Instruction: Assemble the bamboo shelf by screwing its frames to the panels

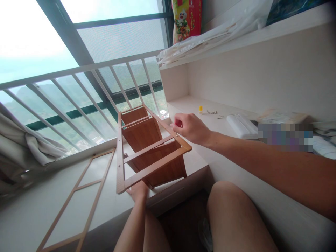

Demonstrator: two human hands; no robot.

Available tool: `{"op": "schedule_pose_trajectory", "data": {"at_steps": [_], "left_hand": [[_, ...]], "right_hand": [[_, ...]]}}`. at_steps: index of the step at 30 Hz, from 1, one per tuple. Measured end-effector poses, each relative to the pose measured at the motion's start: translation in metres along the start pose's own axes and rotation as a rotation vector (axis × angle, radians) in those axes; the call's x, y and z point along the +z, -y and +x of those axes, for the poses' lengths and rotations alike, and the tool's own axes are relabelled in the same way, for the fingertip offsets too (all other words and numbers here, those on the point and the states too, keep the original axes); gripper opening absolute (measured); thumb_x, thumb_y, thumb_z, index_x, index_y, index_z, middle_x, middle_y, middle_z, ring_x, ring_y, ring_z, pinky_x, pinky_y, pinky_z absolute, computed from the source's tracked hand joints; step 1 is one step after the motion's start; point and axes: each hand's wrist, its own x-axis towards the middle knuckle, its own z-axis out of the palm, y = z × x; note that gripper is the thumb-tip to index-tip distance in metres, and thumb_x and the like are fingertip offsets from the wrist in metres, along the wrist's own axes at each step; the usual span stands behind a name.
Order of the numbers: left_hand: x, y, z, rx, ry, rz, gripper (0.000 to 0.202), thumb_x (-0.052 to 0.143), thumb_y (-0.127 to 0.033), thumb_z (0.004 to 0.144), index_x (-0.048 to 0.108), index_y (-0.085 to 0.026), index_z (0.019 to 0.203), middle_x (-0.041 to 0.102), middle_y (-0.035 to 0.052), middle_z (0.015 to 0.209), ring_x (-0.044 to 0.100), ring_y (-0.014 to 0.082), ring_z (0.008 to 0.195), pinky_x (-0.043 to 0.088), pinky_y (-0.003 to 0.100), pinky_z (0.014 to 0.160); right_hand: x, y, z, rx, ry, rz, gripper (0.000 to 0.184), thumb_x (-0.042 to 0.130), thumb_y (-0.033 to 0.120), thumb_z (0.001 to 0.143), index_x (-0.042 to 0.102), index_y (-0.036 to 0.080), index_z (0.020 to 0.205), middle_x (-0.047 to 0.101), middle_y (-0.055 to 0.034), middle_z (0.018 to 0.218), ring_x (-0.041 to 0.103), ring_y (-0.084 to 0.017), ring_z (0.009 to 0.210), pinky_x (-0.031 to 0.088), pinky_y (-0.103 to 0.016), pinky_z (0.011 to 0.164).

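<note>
a wooden rack point(148, 149) stands tilted between the two hands, its ladder-like front frame toward the person and brown panels point(143, 134) set behind it. the left hand point(139, 192) is at the rack's near lower corner, touching it from below, its fingers partly hidden by the wood; whether it is gripping or only steadying, i cannot tell. the right hand point(190, 127) is at the rack's right-hand rail, fingers curled in with the tips close together just over the wood. a small screw-like pin point(176, 134) shows at the rail right below those fingertips; whether they grasp anything, i cannot tell.

left of the left hand, a flat wooden frame point(88, 184) with crossbars lies on the white ledge point(115, 203). just beyond the right hand, on the white counter point(183, 104), are a small yellow-topped bottle point(201, 109) and a few loose screws point(214, 112). a white plastic packet point(241, 126) lies above the right forearm, with a pixelated patch point(285, 136) next to it.

higher than the right hand, a shelf carries clear plastic wrap point(217, 38) and a red and green printed bag point(187, 21). beyond both hands are a pale railing point(86, 67) and a window point(122, 42); a grey curtain point(28, 140) hangs far left of the left hand.
</note>
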Motion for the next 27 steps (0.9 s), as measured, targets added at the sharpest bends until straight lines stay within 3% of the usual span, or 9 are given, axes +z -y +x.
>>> {"op": "schedule_pose_trajectory", "data": {"at_steps": [5,10,17,27], "left_hand": [[-0.009,-0.003,-0.003,0.006,0.029,-0.021,0.052,0.050,-0.026,0.086,0.055,-0.026,0.138,0.052,0.0164,0.145,0.044,0.0359,0.135,0.029,0.060,0.109],[-0.007,-0.001,-0.001,0.011,0.036,-0.036,0.053,0.052,-0.026,0.084,0.055,-0.026,0.137,0.050,0.0172,0.147,0.043,0.0365,0.136,0.029,0.060,0.109],[-0.003,0.000,0.000,0.002,0.023,-0.028,0.051,0.048,-0.024,0.086,0.055,-0.023,0.136,0.053,0.0183,0.143,0.047,0.0346,0.133,0.029,0.059,0.109],[0.007,0.004,0.007,-0.018,0.027,-0.048,0.049,0.047,-0.029,0.087,0.055,-0.023,0.135,0.054,0.0191,0.142,0.047,0.0361,0.133,0.028,0.059,0.109]], "right_hand": [[-0.002,0.001,0.001,0.012,0.050,-0.007,0.024,0.054,0.039,0.090,0.055,0.019,0.078,0.061,-0.0012,0.070,0.052,-0.014,0.063,0.032,-0.029,0.060],[-0.004,-0.001,0.002,0.012,0.035,-0.060,0.030,0.052,0.045,0.092,0.055,0.019,0.076,0.058,-0.0004,0.067,0.047,-0.013,0.060,0.030,-0.029,0.060],[-0.005,-0.002,0.002,-0.058,0.057,-0.060,0.034,0.047,0.038,0.094,0.047,0.020,0.065,0.049,0.0021,0.058,0.039,-0.012,0.056,0.024,-0.030,0.058],[-0.002,-0.004,0.002,-0.092,0.064,-0.016,0.033,0.048,0.035,0.093,0.048,0.020,0.063,0.049,0.0020,0.058,0.039,-0.012,0.056,0.026,-0.029,0.057]]}}
